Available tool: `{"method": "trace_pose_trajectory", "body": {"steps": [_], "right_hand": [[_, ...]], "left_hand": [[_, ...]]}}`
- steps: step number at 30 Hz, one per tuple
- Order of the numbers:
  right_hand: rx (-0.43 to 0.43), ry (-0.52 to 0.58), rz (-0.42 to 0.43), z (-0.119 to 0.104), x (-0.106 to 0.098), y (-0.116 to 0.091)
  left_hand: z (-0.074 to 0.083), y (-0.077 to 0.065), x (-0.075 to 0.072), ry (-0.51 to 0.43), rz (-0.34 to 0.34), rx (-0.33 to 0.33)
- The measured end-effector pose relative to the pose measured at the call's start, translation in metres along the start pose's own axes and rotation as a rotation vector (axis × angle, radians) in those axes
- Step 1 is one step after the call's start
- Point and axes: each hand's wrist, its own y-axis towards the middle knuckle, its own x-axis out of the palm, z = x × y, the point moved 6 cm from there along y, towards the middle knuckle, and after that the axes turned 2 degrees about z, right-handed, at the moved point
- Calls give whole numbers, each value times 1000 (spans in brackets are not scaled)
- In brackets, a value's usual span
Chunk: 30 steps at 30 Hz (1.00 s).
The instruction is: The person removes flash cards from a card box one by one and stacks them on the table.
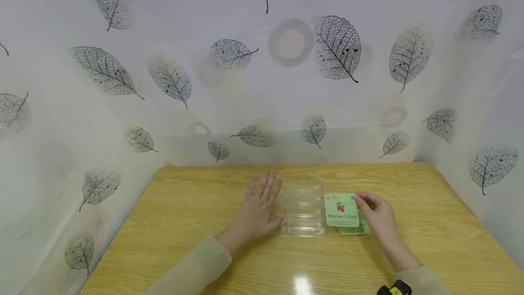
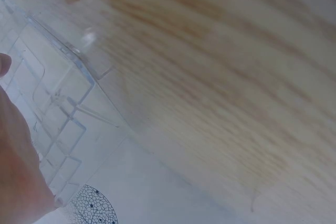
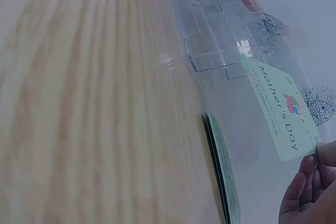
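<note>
Between both hands on the table stands a clear plastic rack (image 1: 304,218) with stepped compartments. My left hand (image 1: 258,211), its fingers straight, lies along the rack's left side, and the thumb reaches toward its front corner. Pinched at its upper right corner by my right hand (image 1: 380,217) is a green "Mother's Day" card (image 1: 342,213), just right of the rack. The right wrist view shows this card (image 3: 281,111) raised above the table, thumb and fingertip on its edge. Under it lies a small stack of green cards (image 3: 221,166), partly covered in the head view.
The wooden table (image 1: 184,213) carries the rack and cards. A pale curtain (image 1: 254,94) printed with leaves hangs behind it and down both sides. A dark band with a yellow part (image 1: 395,288) sits by the right sleeve.
</note>
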Motion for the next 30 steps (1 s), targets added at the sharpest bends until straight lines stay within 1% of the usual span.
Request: {"method": "trace_pose_trajectory", "body": {"steps": [10,15,21,30], "right_hand": [[67,-17,10,11,-4,6],[67,-24,26,13,-5,8],[74,-26,16,16,-6,9],[88,-65,23,23,-9,12]], "left_hand": [[-1,1,1,-5,24,6],[-2,1,1,-5,35,8],[-1,1,0,-3,33,7],[-1,1,1,0,27,2]]}}
